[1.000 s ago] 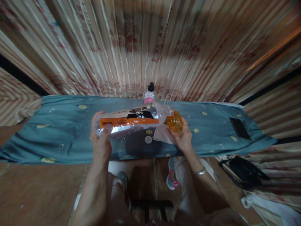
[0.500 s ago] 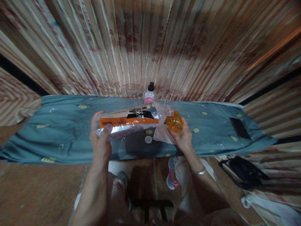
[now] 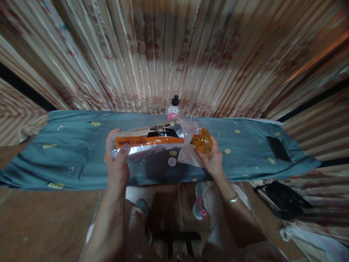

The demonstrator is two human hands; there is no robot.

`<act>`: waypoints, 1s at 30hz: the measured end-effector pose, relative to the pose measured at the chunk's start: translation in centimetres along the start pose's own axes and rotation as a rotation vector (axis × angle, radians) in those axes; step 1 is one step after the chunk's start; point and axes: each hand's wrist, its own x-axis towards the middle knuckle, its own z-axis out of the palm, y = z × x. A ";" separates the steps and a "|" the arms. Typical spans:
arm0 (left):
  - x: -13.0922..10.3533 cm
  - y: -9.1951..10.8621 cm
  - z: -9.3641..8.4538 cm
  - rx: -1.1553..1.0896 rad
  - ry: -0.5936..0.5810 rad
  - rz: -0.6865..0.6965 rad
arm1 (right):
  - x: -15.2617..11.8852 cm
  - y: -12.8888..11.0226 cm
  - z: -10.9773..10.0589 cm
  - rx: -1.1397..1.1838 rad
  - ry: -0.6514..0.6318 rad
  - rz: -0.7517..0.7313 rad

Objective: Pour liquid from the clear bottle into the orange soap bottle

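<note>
Draped counter (image 3: 81,156) below both hands; left grip (image 3: 117,169) clamped around labelled bottle (image 3: 151,140), right grip (image 3: 214,162) around amber bottle (image 3: 202,141); best with necks (image 3: 196,128) aligned.

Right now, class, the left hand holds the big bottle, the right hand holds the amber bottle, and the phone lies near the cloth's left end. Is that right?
Not quite: the head view shows the phone near the right end of the cloth, not the left. The left hand does hold the big bottle, and the right hand the amber bottle.
</note>
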 end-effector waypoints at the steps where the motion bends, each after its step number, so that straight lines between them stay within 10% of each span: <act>1: 0.0 0.0 0.0 -0.029 0.010 -0.021 | 0.0 0.0 0.0 0.004 -0.005 0.003; 30: 0.1 0.4 0.3 -0.119 0.048 -0.077 | 0.0 -0.1 -0.2 -0.013 -0.014 -0.003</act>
